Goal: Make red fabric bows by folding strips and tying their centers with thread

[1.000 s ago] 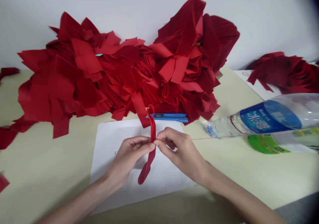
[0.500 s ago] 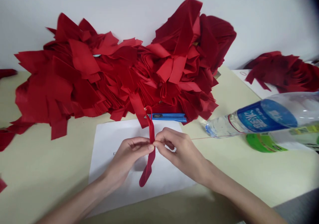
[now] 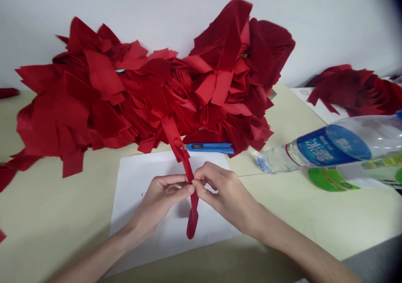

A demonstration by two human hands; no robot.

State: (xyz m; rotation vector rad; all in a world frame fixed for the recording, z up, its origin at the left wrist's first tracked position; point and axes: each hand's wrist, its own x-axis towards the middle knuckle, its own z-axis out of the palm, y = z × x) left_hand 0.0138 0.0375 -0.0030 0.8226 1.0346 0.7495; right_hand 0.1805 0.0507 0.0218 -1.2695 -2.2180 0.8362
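Note:
Over a white sheet of paper (image 3: 132, 232), a narrow red ribbon (image 3: 194, 205) is held upright at its middle. It looks folded, with a small loop at its top and a rounded lower end. My left hand (image 3: 166, 197) pinches it between thumb and fingers from the left. From the right, the thumb and forefinger of my right hand (image 3: 224, 195) are closed at the same spot on the ribbon. A thin red thread (image 3: 248, 175) runs from behind my right hand to the bottles; whether its end is between my fingertips is hidden.
A large heap of red fabric strips (image 3: 125, 102) spreads along the wall. A blue utility knife (image 3: 210, 148) lies before it. On the right lie a blue-labelled bottle (image 3: 333, 144), a green-labelled bottle (image 3: 333, 179) and another red pile (image 3: 358, 88) on white paper.
The ribbon's upper loop has tipped to the left and away, while its lower end has swung to the right. Both hands keep their pinch at nearly the same place.

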